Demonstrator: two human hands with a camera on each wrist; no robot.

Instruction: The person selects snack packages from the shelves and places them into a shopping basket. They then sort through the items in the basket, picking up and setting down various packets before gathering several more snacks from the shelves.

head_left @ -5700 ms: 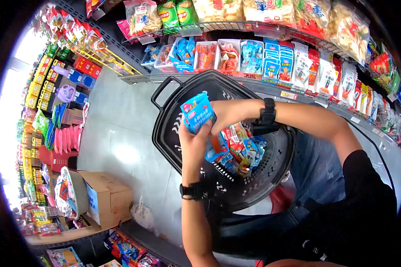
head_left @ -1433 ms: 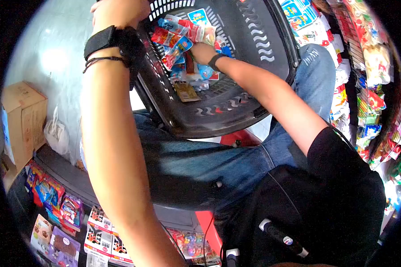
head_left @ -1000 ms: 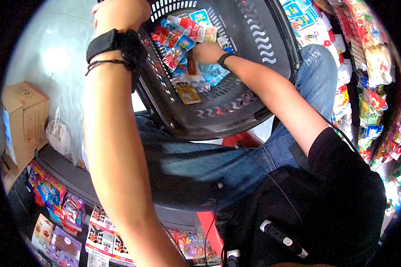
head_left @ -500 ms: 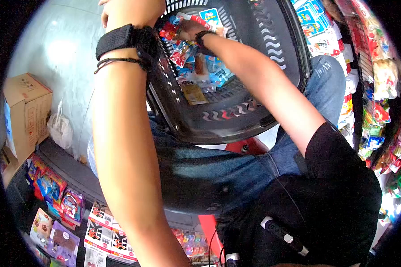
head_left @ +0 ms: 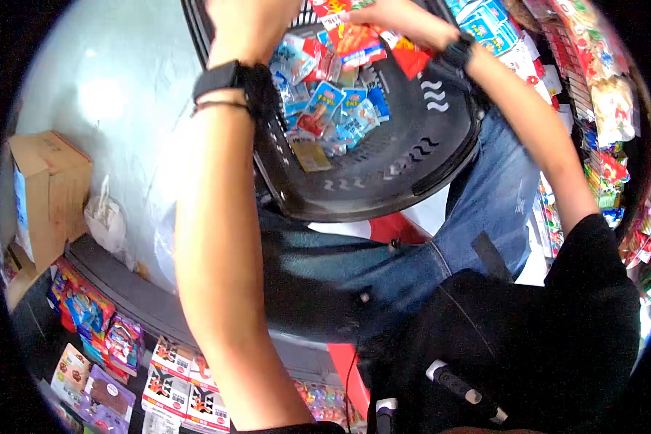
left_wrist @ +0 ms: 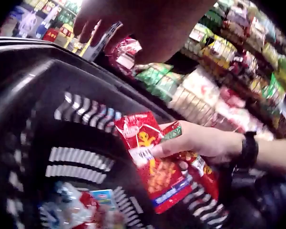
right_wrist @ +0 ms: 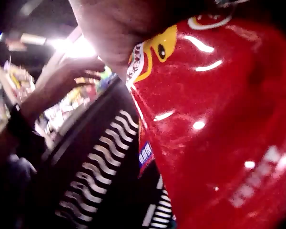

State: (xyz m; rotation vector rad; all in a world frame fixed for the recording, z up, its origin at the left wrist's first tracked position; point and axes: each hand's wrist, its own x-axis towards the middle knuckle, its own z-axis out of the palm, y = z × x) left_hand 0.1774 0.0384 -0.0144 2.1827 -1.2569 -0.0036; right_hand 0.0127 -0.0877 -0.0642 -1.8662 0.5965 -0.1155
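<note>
My right hand (head_left: 394,16) pinches red snack packets (head_left: 356,45) above the far part of the black shopping basket (head_left: 441,163). In the left wrist view, its thumb lies across the front red packet (left_wrist: 155,186), and more red packaging shows behind the hand. Glossy red film (right_wrist: 219,119) fills much of the right wrist view. My left hand (head_left: 257,29) is over the basket's left side, its fingertips cut off in the head view. The right wrist view shows that left hand (right_wrist: 69,78) with fingers extended near the rim. Blue, red and clear snack packets (head_left: 322,107) lie loose in the basket.
The basket stands close in front of my jeans-clad legs (head_left: 325,260). Snack shelves (head_left: 607,130) run along the right. On the left are a cardboard box (head_left: 54,192) and a white plastic bag (head_left: 107,224); boxed and bagged goods (head_left: 173,383) sit at lower left.
Earlier both hands held blue packets. Then my right hand reached among the basket's packets; now it is raised further right, holding red packets. My left arm has shifted slightly right.
</note>
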